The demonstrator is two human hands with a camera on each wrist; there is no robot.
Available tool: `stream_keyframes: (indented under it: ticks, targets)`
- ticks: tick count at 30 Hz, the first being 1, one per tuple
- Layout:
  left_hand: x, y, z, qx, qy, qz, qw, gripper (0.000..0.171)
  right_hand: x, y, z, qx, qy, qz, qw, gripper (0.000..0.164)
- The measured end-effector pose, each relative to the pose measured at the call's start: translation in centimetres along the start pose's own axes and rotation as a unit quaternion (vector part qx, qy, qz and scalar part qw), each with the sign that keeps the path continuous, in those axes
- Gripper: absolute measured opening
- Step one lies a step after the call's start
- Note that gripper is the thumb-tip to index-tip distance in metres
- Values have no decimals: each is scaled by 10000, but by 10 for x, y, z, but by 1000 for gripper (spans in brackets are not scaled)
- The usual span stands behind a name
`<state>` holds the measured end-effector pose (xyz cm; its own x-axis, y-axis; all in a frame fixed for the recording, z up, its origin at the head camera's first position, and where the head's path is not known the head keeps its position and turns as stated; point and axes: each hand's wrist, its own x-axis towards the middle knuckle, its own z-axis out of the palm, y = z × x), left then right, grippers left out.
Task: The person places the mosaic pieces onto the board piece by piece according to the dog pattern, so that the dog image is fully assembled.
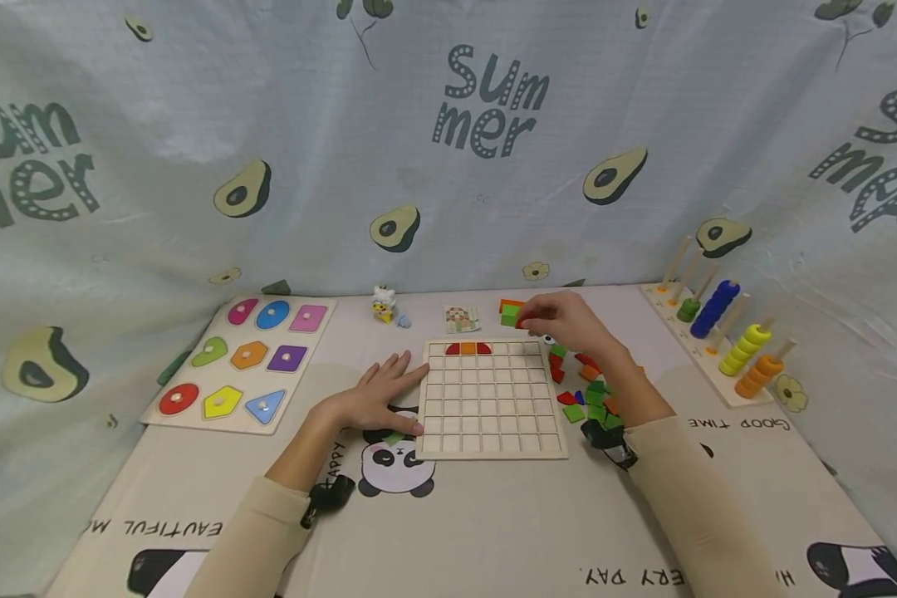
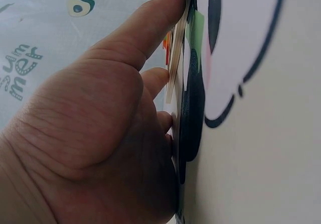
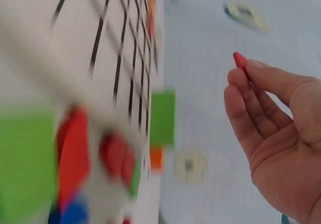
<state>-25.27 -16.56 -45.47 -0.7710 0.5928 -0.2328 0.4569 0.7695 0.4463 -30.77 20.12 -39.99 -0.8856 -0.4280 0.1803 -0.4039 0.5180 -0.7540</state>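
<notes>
A wooden grid board (image 1: 492, 407) lies flat on the table in the head view. Its top row holds two red rounded pieces (image 1: 453, 349) with an orange square (image 1: 468, 349) between them. My left hand (image 1: 377, 399) rests against the board's left edge, thumb and fingers spread. Past the far right corner of the board, my right hand (image 1: 571, 324) is raised and pinches a small red block (image 3: 239, 60) between thumb and fingertips; its full shape is hidden. Behind that hand are a green block (image 1: 510, 315) and an orange block (image 1: 512, 303).
Loose colored blocks (image 1: 595, 399) lie along the board's right side. A picture card (image 1: 461, 319) and a small figurine (image 1: 384, 304) sit behind the board. A shape puzzle (image 1: 224, 357) is at left, and a peg stand with rings (image 1: 718, 349) at right.
</notes>
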Motion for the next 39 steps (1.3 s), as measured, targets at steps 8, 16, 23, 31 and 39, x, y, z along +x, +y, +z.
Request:
stream_keyframes:
  ticks: [8,16,23,31,39]
  targets:
    - [0,1,-1,39,-9,-39,10000,103,53,-27,72,-178,-1076,-325,9935,9]
    - [-1,2,-1,53,43,99,9999,106,71,-29,116,-742,-1282,-195,9888,4]
    - [-2,0,-1,24,39,42,10000,107,74,-34,126,-1362,-1259,-737,9799,4]
    - [-2,0,0,-1,44,29,10000,105,69,-38,125,-1993,-1456,-807,9657,13]
    - [-2,1,0,31,45,-34,10000,106,44,-33,87,-1531,-1187,-1000,9760,30]
